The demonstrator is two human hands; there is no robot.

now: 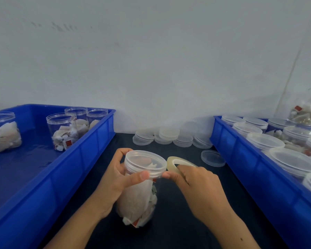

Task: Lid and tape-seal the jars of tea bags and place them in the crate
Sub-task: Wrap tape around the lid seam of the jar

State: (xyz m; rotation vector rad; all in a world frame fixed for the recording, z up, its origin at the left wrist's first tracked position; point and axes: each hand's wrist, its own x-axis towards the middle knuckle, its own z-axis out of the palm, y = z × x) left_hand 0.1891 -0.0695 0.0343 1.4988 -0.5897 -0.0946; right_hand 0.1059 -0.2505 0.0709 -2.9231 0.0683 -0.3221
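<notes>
Between the two blue crates, on the dark table, stands the jar of tea bags (138, 200) I am sealing, its clear lid (145, 163) already on. My left hand (113, 178) curls round the lid's rim, thumb pressed to the near edge, I judge to pin the tape's end there. My right hand (196, 186) pinches the roll of clear tape (180, 163) just right of the lid, ready to wrap it. Beyond the jar lie spare lids (172, 137); its left crate (90, 159) holds unlidded jars (63, 130), its right crate (244, 159) lidded ones.
</notes>
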